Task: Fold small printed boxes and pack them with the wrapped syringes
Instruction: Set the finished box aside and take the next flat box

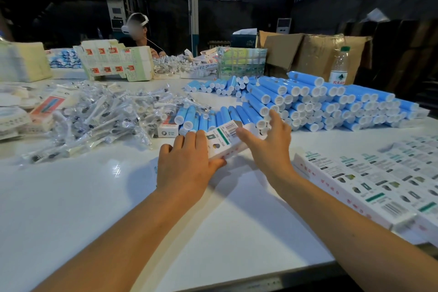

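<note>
Partly hidden, box point(225, 141) gripped by left hand point(187, 163); right hand point(267, 142) spread open.

head-worn view, angled down, table point(71, 197) close

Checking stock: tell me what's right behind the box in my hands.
Behind the printed box lie blue tubes, white caps toward you. Both hands hide its ends and the tubes nearest them.

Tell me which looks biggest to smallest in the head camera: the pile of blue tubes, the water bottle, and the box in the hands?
1. Pile of blue tubes, easily the largest.
2 and 3. Unsure: the box and the water bottle look about alike, and the box is nearer the camera.
The left hand holds the box.
</note>
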Demonstrator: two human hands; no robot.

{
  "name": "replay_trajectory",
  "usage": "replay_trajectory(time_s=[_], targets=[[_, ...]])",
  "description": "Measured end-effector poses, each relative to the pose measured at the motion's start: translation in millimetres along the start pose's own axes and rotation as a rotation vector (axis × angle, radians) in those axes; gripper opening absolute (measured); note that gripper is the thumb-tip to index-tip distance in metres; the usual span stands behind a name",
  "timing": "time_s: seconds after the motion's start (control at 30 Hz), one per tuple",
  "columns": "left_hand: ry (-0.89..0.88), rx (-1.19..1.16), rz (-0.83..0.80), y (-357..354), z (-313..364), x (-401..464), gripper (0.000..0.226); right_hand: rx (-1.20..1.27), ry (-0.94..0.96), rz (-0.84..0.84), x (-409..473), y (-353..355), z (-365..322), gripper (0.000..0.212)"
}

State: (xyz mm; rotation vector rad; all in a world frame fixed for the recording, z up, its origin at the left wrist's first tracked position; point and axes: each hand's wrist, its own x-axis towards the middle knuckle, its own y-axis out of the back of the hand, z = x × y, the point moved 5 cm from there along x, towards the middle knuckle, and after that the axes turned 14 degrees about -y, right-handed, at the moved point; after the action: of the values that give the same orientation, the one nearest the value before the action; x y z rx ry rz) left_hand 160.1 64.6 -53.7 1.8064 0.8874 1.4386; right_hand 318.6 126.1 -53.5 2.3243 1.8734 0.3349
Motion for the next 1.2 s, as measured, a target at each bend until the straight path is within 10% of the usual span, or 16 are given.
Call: replay_trajectory(time_s=[0.17, 0.3, 0.47, 0.6, 0.83, 1.2], targets=[[-0.046, -0.009, -0.019, -2, 3, -1, 0.074, 0.778, -0.630, -0.554, -3, -25, 15, 0.033], [-0.081, 0.011, -0.030, -3, 4, 0, 0.073, 0.357, -0.274, -0.339, -1, -15, 8, 0.006], [-0.121, 0.065, -0.054, -8, 16, -2, 0.072, -0.459, 0.226, -0.107, -21, -24, -3, 0.029], [-0.112, 0.078, -0.063, -10, 18, -2, 0.071, -0.331, 0.211, -0.170, -27, -26, -3, 0.026], [-0.111, 0.045, 0.045, 0, 5, -3, 0.074, 0.630, -0.333, -0.574, -13, -15, -3, 0.020], [-0.177, 0.064, 0.011, 14, 0, -4, 0.077, 0.526, -0.293, -0.477, -12, -12, 2, 0.027]])
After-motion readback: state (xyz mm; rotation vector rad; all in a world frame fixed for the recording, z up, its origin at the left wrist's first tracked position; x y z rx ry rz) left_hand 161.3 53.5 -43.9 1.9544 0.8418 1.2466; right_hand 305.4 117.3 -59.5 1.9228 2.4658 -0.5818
